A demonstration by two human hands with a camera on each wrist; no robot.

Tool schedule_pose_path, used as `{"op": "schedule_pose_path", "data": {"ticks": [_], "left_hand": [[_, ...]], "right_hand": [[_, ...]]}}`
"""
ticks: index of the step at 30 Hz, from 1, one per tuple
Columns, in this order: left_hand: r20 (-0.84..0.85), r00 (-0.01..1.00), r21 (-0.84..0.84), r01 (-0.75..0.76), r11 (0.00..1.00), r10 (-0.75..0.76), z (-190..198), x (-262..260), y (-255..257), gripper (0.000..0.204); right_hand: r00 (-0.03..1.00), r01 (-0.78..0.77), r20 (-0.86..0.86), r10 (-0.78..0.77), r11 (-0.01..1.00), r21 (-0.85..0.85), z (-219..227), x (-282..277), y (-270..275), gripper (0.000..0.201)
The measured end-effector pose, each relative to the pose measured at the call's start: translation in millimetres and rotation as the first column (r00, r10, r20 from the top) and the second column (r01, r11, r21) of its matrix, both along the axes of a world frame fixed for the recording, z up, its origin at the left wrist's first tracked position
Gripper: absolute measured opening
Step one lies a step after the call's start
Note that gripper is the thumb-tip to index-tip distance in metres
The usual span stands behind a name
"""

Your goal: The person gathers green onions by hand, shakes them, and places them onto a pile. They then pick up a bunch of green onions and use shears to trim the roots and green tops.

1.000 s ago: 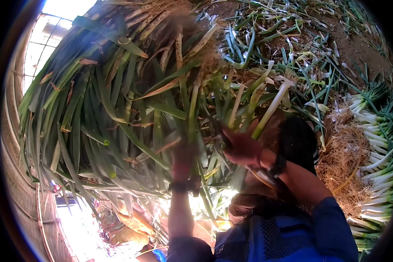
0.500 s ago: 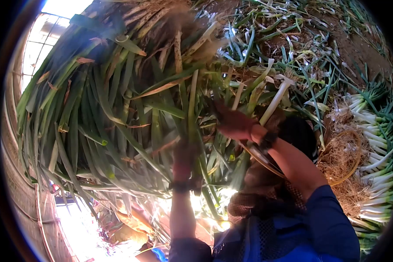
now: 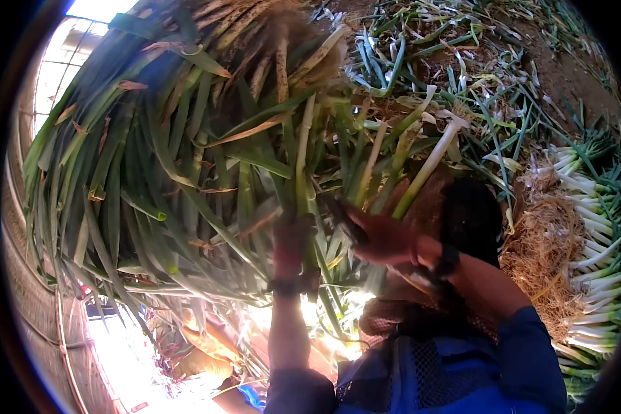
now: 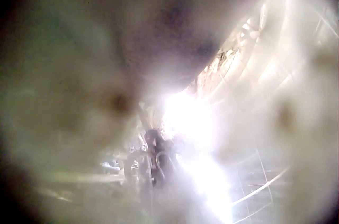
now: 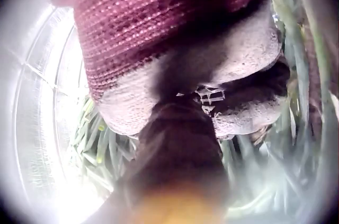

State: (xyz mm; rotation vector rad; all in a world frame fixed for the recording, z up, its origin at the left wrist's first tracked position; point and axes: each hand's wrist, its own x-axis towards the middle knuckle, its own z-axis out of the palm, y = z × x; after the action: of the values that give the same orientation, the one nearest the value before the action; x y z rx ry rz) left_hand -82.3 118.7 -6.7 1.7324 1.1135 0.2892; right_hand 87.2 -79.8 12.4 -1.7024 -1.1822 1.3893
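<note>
My left hand [image 3: 291, 241], blurred in the head view, grips green onion leaves [image 3: 303, 148] low in the big pile. In the left wrist view, glare and blur hide its fingers. Just to its right, my right hand [image 3: 386, 238] holds a dark hand tool [image 3: 343, 215] whose tip points up and left at the leaves. The right wrist view shows that hand's maroon knit glove [image 5: 159, 23] with grey coated fingers [image 5: 249, 49] curled round the tool. A thin yellow-brown line [image 3: 415, 281] trails under the right forearm. What kind of tool it is, I cannot tell.
The long-leaved onion pile [image 3: 145, 159] fills the left side. Trimmed white-stemmed onions [image 3: 597, 248] lie in a row at right, their roots [image 3: 541, 241] toward me. Leaf scraps [image 3: 448, 62] litter the ground behind. A wire-framed wall [image 3: 31, 262] runs along the left.
My right hand went up and left with the tool, then came back down and right. The left hand has stayed nearly in place on the leaves.
</note>
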Motion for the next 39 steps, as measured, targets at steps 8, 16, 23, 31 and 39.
{"op": "schedule_pose_path", "data": {"ticks": [8,16,23,31,39], "left_hand": [[0.141,0.988,-0.240,-0.030,0.970,0.065,-14,-1,1,0.040],[-0.116,0.976,0.164,0.200,0.966,-0.183,-36,-4,-12,0.038],[-0.383,0.808,0.031,0.495,0.868,-0.447,-31,-25,-97,0.056],[-0.188,0.974,0.882,0.223,0.415,-0.124,1,104,17,0.038],[-0.341,0.940,0.764,0.264,0.588,0.021,-49,106,61,0.043]], "right_hand": [[0.934,0.343,0.076,-0.350,0.935,0.087,-16,54,73,0.088],[0.980,0.189,0.044,-0.194,0.976,0.107,-10,21,-7,0.086],[0.963,0.267,-0.011,-0.270,0.943,0.196,-16,21,-58,0.088],[0.935,0.247,0.194,-0.295,0.939,0.237,-26,11,-66,0.090],[0.971,0.141,0.172,-0.169,0.977,0.161,-21,-8,-82,0.080]]}}
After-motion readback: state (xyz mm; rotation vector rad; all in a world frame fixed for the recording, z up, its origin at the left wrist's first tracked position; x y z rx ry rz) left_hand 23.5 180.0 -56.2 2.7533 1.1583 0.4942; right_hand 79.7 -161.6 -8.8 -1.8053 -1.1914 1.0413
